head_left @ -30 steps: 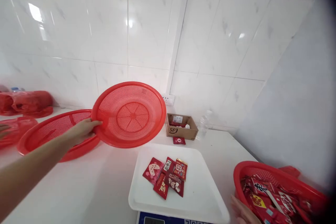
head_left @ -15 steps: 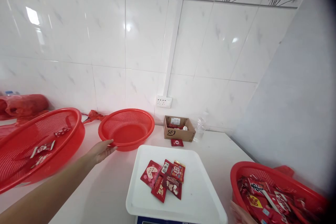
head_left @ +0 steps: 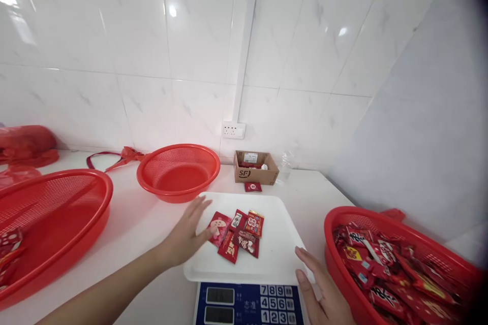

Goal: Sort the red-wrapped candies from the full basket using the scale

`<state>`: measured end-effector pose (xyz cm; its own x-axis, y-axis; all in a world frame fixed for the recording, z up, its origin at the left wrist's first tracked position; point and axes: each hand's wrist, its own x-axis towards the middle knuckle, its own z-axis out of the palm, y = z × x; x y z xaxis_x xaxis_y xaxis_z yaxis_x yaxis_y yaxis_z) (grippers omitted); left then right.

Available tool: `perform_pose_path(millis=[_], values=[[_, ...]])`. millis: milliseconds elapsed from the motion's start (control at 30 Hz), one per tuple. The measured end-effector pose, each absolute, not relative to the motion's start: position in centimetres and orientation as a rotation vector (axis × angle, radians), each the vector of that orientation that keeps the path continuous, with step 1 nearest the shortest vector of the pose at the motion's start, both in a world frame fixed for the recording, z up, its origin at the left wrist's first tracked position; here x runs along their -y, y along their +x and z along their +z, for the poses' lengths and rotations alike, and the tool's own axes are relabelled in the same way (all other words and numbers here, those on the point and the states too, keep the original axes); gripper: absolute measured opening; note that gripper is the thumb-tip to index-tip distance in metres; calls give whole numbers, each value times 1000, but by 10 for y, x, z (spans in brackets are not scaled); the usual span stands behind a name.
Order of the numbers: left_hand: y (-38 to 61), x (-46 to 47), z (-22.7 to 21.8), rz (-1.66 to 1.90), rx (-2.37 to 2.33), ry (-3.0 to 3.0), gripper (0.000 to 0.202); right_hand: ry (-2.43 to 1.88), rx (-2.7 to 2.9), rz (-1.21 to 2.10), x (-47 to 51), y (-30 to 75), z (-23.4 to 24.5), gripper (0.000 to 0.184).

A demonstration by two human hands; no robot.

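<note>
Several red snack packets point(head_left: 248, 242) lie in a loose cluster on the white tray point(head_left: 280, 264) of a blue digital scale point(head_left: 249, 306). My left hand point(head_left: 186, 236) hovers at the tray's left side, fingers spread, its thumb beside the leftmost packet; whether it touches that packet I cannot tell. At the tray's right front corner is my right hand point(head_left: 322, 289), thumb and fingers apart, holding nothing. Just right of it stands a red basket point(head_left: 331, 244) filled with red packets.
An empty-looking red basket point(head_left: 178, 195) stands behind the tray. Another red basket point(head_left: 102, 198) at left holds a few packets. A cardboard box point(head_left: 256, 176) with a red packet point(head_left: 253, 187) before it sits near the wall. Red plastic bags point(head_left: 28, 144) lie far left.
My left hand has let go of the rear basket's rim and moved right to the tray. My right hand has come into fuller view at the tray's corner. The view has tilted down.
</note>
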<state>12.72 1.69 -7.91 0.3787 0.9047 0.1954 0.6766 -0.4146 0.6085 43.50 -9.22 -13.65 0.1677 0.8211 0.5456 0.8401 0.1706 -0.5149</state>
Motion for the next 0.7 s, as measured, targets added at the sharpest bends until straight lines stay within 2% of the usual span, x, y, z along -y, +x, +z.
perform_pose_path(millis=[100,200,267,433,567,700], values=[[152,-10,-76,358,-1221,2349,79,-1592,1686,-73,92,425,-133,37],[165,-11,-71,190,-1158,2426,89,-1568,1724,-110,92,422,-133,35],[167,-14,-69,204,-1119,2466,81,-1560,1742,-124,92,422,-134,34],[165,-18,-74,344,-1098,2519,46,-1562,1796,-134,91,423,-137,32],[158,-21,-82,477,-1149,2512,47,-1544,1833,-167,88,426,-142,32],[141,-45,-69,817,-1277,2451,42,-1509,1846,-207,84,431,-147,33]])
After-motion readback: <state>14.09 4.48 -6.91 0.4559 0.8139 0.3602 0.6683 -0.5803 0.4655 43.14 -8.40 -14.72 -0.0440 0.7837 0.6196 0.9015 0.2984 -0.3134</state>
